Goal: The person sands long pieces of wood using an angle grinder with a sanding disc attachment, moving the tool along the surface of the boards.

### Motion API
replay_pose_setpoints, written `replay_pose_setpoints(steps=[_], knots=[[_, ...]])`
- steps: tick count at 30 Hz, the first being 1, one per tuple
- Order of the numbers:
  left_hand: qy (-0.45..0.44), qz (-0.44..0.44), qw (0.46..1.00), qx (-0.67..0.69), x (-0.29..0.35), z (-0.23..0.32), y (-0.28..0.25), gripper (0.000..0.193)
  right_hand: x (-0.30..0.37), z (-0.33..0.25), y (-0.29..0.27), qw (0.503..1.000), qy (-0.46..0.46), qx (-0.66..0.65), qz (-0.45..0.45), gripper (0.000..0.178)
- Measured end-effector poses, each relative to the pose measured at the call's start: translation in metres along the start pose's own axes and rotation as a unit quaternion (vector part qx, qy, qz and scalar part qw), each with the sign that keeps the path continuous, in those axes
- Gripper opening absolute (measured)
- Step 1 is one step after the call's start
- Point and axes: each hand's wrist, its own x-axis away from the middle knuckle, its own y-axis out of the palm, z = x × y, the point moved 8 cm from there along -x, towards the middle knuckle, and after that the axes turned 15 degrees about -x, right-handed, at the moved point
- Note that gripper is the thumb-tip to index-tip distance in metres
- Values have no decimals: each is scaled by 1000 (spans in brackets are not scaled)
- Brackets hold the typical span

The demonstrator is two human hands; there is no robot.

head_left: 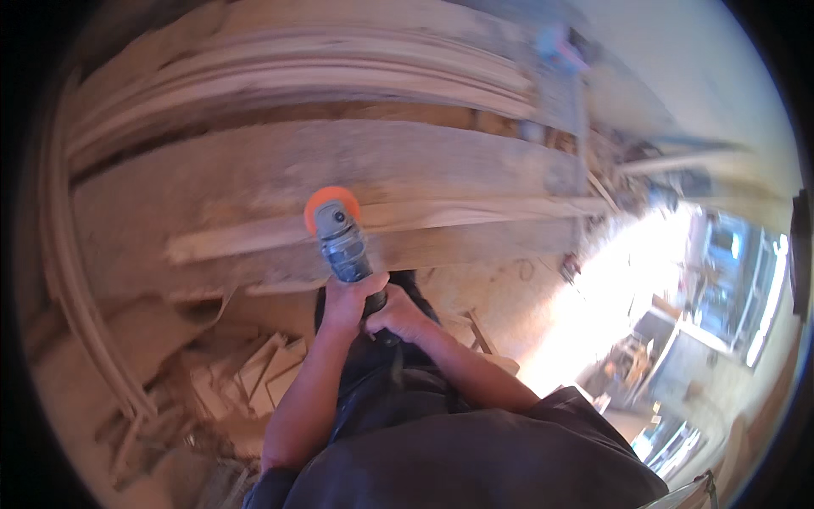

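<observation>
Both my hands are wrapped round an angle grinder [345, 254] with a grey head and an orange disc [320, 204]. My left hand [346, 301] is closed round its body, behind the head. Farther back and to the right, my right hand [397, 314] grips the dark rear end. The disc is over a long pale strip of wood [475, 212] that lies across the workbench [339, 153]. Whether disc and wood touch, I cannot tell. My fingertips are partly hidden by the tool and the hands themselves.
Several long wooden mouldings [339, 72] lie along the far side of the bench. A long piece of wood [72, 254] runs down the left. Wood offcuts [254, 373] are piled on the floor at lower left. Bright light falls on the floor [585, 314] at right.
</observation>
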Motion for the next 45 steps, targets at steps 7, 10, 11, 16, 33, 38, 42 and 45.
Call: replay_pose_setpoints(steps=[7, 10, 11, 16, 33, 38, 42, 45], knots=[[45, -80, 979, -184, -20, 5, 135, 45, 60, -14, -157, 980, -52, -163, 98, 36], [185, 6, 905, -384, -30, 28, 156, 51, 90, -24, -228, 956, -82, -250, 128, 35], [241, 38, 853, -460, -31, 39, 166, 53, 101, -34, -253, 948, -101, -272, 131, 33], [436, 128, 637, -622, -36, 73, 230, 60, 139, -42, -364, 920, -147, -311, 189, 26], [394, 83, 555, -728, -92, 58, 273, 73, 142, -60, -346, 946, -131, -259, 145, 47], [359, 58, 551, -751, -95, 61, 281, 64, 146, -57, -360, 944, -136, -262, 149, 46], [363, 25, 547, -754, -97, 66, 278, 59, 176, -54, -409, 913, -140, -327, 198, 37], [384, 5, 540, -749, -96, 70, 279, 57, 190, -35, -447, 880, -193, -382, 204, 35]])
